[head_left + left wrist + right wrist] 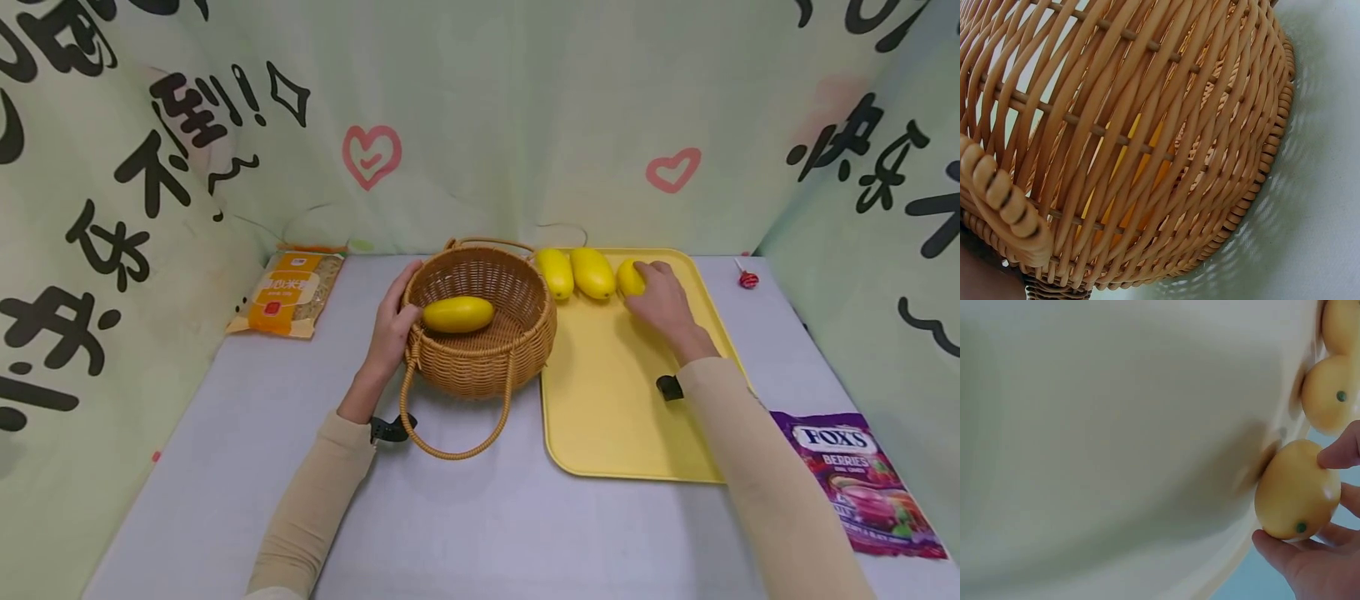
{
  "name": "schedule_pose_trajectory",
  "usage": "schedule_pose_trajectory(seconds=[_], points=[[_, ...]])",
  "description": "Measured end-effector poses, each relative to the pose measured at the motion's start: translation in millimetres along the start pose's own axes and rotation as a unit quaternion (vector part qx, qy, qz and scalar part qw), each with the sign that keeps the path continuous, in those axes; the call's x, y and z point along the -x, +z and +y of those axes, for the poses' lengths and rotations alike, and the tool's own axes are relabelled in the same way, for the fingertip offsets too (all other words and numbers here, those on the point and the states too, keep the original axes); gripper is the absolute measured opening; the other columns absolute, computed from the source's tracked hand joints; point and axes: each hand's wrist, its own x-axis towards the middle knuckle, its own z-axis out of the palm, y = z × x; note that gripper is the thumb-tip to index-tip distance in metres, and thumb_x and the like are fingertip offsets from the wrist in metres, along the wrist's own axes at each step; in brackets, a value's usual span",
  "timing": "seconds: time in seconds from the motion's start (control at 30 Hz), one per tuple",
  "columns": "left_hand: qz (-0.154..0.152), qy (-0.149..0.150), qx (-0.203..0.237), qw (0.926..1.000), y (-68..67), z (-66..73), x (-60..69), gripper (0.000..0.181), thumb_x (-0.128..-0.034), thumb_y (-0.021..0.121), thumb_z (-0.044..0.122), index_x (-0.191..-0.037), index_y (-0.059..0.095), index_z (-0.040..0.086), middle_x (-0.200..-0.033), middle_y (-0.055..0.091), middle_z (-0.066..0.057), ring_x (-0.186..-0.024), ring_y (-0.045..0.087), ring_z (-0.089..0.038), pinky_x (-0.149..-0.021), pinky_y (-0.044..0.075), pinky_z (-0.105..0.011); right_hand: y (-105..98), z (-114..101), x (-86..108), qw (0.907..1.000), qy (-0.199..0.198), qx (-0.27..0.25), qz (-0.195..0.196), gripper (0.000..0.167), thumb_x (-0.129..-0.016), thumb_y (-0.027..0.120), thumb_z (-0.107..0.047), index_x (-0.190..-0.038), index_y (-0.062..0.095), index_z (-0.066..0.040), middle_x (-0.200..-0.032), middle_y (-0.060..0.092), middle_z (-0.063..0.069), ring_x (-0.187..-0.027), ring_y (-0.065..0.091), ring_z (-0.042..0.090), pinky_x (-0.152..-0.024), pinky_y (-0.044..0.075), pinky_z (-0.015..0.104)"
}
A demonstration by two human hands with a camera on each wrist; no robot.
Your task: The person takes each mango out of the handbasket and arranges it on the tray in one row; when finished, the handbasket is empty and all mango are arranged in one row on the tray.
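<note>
A brown wicker basket stands left of the yellow tray, one yellow oblong fruit inside it. My left hand grips the basket's left rim, thumb at the inner side. In the left wrist view the woven wall fills most of the picture, with yellow showing through the gaps. At the tray's far edge my right hand holds a yellow fruit between thumb and fingers. Two more yellow fruits lie beside it to the left.
A bag of grain lies at the far left of the table. On the right are a red lollipop and a purple FOXS bag, partly behind the right sleeve. The basket's handle hangs down toward the near side.
</note>
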Motion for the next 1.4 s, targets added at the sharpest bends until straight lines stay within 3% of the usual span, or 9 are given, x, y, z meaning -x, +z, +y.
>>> schedule_pose_trajectory(seconds=[0.17, 0.4, 0.67, 0.8, 0.97, 1.13, 1.4], points=[[0.0, 0.001, 0.0, 1.0, -1.4, -0.4, 1.7, 0.067, -0.0896, 0.039, -0.001, -0.156, 0.03, 0.005, -0.162, 0.029, -0.015, -0.149, 0.029, -0.034, -0.118, 0.027, -0.058, 2, -2, -3.8, 0.9997, 0.001, 0.001, -0.024, 0.076, -0.087, 0.052, -0.017, -0.155, 0.025, 0.002, -0.158, 0.018, 0.032, -0.14, 0.025, 0.053, -0.115, 0.024, 0.064], [0.002, 0.006, 0.003, 1.0, -1.8, -1.7, 1.3, 0.067, -0.0893, 0.039, -0.001, -0.156, 0.029, 0.003, -0.162, 0.029, -0.016, -0.149, 0.029, -0.036, -0.117, 0.028, -0.059, 4, 2, -8.8, 0.9997, -0.012, -0.009, -0.017, 0.077, -0.087, 0.05, -0.013, -0.157, 0.022, 0.001, -0.159, 0.016, 0.032, -0.141, 0.025, 0.053, -0.115, 0.024, 0.064], [0.01, 0.022, -0.003, 0.9997, -3.1, -32.9, -10.3, 0.067, -0.0908, 0.039, 0.002, -0.156, 0.032, 0.015, -0.162, 0.031, -0.006, -0.15, 0.03, -0.025, -0.119, 0.028, -0.055, 5, 1, -12.9, 0.9993, -0.018, -0.027, 0.017, 0.073, -0.088, 0.055, -0.014, -0.154, 0.028, 0.003, -0.156, 0.023, 0.031, -0.14, 0.028, 0.051, -0.116, 0.024, 0.063], [0.013, 0.028, -0.011, 0.9995, -1.9, -36.3, -11.9, 0.068, -0.0889, 0.041, 0.009, -0.156, 0.033, 0.015, -0.161, 0.033, -0.004, -0.149, 0.031, -0.022, -0.118, 0.029, -0.055, 6, 2, -14.7, 0.9988, -0.02, -0.033, 0.031, 0.071, -0.088, 0.054, -0.014, -0.152, 0.031, 0.003, -0.155, 0.026, 0.031, -0.139, 0.028, 0.051, -0.117, 0.023, 0.062], [0.008, 0.024, -0.014, 0.9996, -1.9, -36.7, -12.4, 0.067, -0.0902, 0.04, 0.006, -0.157, 0.032, 0.014, -0.162, 0.032, -0.004, -0.149, 0.031, -0.024, -0.118, 0.03, -0.054, 5, 4, -17.8, 0.9985, -0.02, -0.039, 0.031, 0.07, -0.09, 0.053, -0.016, -0.153, 0.03, 0.003, -0.155, 0.026, 0.031, -0.139, 0.028, 0.05, -0.117, 0.022, 0.061], [0.003, 0.017, -0.012, 0.9998, -2.2, -31.5, -11.8, 0.068, -0.0905, 0.039, 0.004, -0.157, 0.029, 0.01, -0.163, 0.03, -0.009, -0.15, 0.029, -0.029, -0.118, 0.029, -0.057, 2, 3, -19.6, 0.9986, -0.022, -0.042, 0.025, 0.069, -0.093, 0.052, -0.02, -0.154, 0.03, 0.002, -0.156, 0.025, 0.03, -0.14, 0.027, 0.05, -0.118, 0.021, 0.061], [-0.003, 0.008, -0.014, 0.9999, -0.3, 0.1, -0.3, 0.068, -0.0892, 0.04, 0.004, -0.156, 0.029, 0.004, -0.162, 0.029, -0.015, -0.149, 0.029, -0.033, -0.118, 0.028, -0.059, -8, -5, -18.7, 0.9988, -0.03, -0.035, 0.017, 0.065, -0.095, 0.053, -0.022, -0.152, 0.034, 0.0, -0.158, 0.025, 0.029, -0.143, 0.025, 0.05, -0.118, 0.02, 0.063]])
